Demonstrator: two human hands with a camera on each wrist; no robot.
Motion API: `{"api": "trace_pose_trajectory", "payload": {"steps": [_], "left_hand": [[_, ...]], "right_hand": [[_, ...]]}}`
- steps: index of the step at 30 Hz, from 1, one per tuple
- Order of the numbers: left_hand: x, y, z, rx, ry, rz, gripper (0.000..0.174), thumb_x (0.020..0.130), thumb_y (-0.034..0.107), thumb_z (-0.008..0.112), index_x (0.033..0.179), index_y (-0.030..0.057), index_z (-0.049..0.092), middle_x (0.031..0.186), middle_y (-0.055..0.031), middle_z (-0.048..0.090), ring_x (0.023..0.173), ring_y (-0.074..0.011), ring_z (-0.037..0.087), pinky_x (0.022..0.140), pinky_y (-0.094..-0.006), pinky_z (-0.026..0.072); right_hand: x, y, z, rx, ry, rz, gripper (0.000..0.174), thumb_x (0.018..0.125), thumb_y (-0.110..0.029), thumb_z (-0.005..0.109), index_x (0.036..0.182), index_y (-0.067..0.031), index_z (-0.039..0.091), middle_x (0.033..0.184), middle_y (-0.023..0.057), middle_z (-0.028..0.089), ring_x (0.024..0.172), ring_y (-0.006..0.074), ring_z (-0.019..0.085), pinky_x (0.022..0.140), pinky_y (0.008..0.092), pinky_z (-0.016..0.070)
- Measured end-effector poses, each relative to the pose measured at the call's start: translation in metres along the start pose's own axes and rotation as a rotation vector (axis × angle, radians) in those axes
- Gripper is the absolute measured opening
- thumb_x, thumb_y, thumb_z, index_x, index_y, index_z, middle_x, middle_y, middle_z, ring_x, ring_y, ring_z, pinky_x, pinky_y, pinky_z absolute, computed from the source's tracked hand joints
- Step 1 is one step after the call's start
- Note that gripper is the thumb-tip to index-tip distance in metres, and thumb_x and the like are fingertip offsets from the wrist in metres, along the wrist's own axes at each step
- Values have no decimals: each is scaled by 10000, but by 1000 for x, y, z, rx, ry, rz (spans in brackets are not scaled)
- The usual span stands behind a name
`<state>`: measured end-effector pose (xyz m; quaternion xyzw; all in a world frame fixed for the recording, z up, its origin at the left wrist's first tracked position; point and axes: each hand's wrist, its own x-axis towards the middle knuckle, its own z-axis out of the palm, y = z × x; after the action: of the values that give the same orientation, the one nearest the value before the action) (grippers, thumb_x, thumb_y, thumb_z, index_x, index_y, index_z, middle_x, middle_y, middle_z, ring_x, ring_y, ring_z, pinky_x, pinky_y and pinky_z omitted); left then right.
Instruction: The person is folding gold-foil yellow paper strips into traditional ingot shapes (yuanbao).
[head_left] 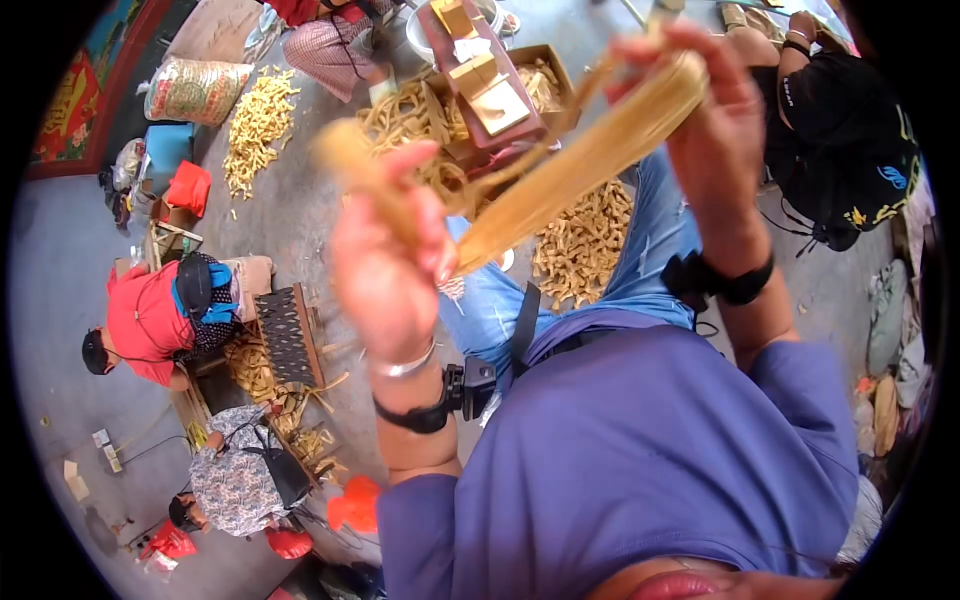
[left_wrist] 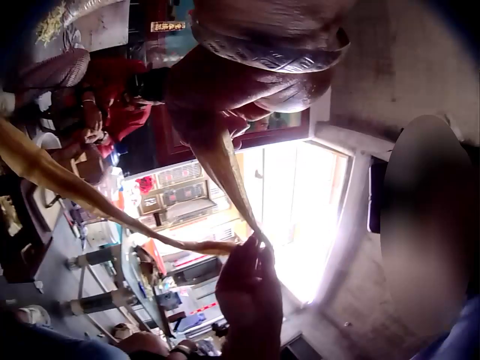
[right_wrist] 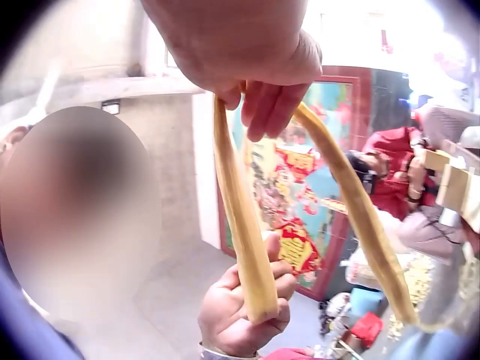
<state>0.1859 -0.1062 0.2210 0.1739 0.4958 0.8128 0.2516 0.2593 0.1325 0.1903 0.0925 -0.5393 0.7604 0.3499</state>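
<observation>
A long, flat, yellow-brown strip [head_left: 570, 165] with a fibrous, glossy surface is stretched between both hands, in front of the chest. My left hand [head_left: 390, 265] grips one end, and part of the strip stands up past its fingers. At the other end my right hand [head_left: 720, 130] pinches it between thumb and fingers, higher up. In the right wrist view the strip [right_wrist: 244, 210] folds over at the right hand [right_wrist: 247, 45], and a loose length hangs beside it. The left hand [right_wrist: 244, 307] holds the lower end there, with its fingers curled round it.
A pile of short brown pieces [head_left: 580, 240] lies on the floor between the knees. Ahead stands a dark red bench [head_left: 480, 90] with wooden blocks, beside a box of strips. A pale yellow heap [head_left: 258, 130] lies further off. Several people sit around, one in red [head_left: 150, 310].
</observation>
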Motion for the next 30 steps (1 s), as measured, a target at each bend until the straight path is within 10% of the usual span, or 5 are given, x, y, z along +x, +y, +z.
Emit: {"api": "trace_pose_trajectory", "payload": {"steps": [6,10,14,19,30], "left_hand": [[-16,-128,-36,576,-261,-455,220,905,138,513,1051,9,616,627,25,518,443,-16,408,359,-167,284],[-10,-130,-41,236,-208,-704,149,892,103,527,961,4,614,653,-12,564,510,-64,505,470,-188,391],[-15,-146,-38,-52,-87,-726,210,863,75,586,1054,-10,568,726,-33,594,609,-114,589,577,-218,493],[-11,-152,-36,-146,73,-330,593,734,-107,672,1254,2,411,1029,-110,592,913,-173,595,821,-278,505],[-5,-155,-21,48,39,-205,527,764,-104,657,1254,-6,489,972,-45,594,876,-106,573,808,-246,494]], "right_hand": [[-68,74,3,-93,-67,500,210,942,-153,519,1060,-33,645,1044,111,669,897,173,645,801,296,507],[-91,83,-10,-470,-523,675,227,896,-188,574,1048,-46,664,920,68,681,850,137,619,765,293,491],[-100,88,-26,-439,-247,925,200,793,-129,694,924,20,666,698,62,647,623,86,601,558,245,488],[-106,93,-33,-394,148,776,125,763,-75,720,848,3,672,707,21,648,626,67,592,549,215,481],[-103,66,-18,-808,-268,12,198,694,-43,740,882,-91,699,739,57,633,711,233,634,617,296,497]]}}
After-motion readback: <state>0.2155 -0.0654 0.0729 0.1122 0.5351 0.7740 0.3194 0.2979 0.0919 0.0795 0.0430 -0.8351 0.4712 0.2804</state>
